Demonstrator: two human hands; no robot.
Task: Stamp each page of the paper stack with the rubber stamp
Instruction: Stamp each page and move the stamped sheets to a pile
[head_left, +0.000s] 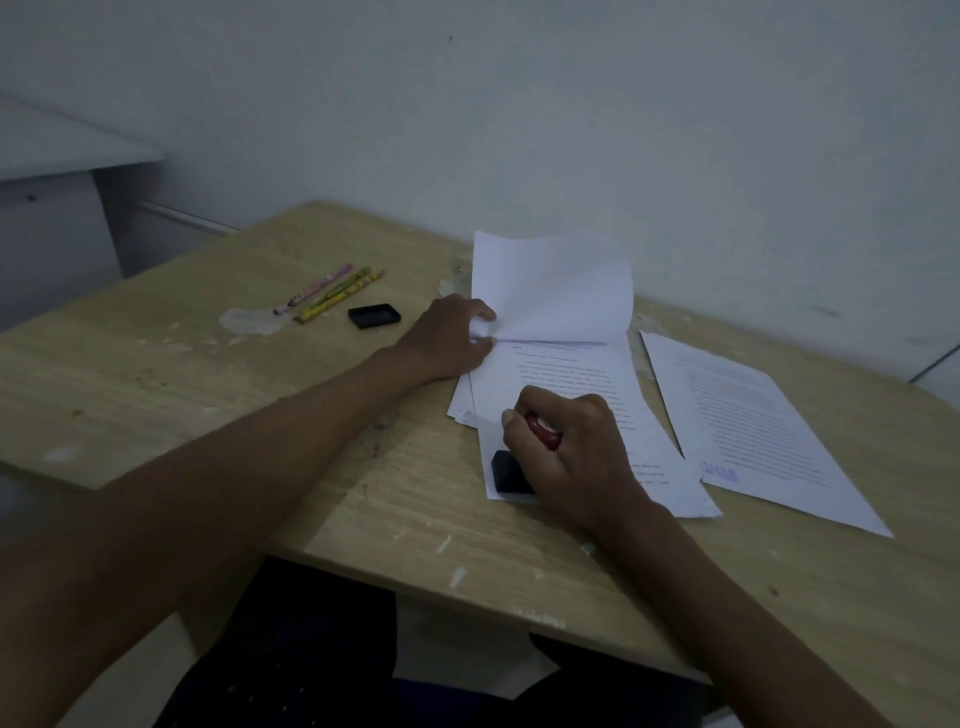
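Right hand (569, 457): wrapped tight round the rubber stamp (514, 472); hold its hard red handle.
Left hand (451, 339): pinches folded-back pages.
Paper stack (566, 379): light, floppy, probably slides easily.

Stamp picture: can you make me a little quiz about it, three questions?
1. True or false: the right hand grips the stamp.
2. What does the left hand hold up? A) pencil B) folded-back pages C) ink pad
3. Fill in: the ink pad lies beside the ____.

Key:
1. True; the stamp is down on the page.
2. B, the pages.
3. Pencils, on the table.
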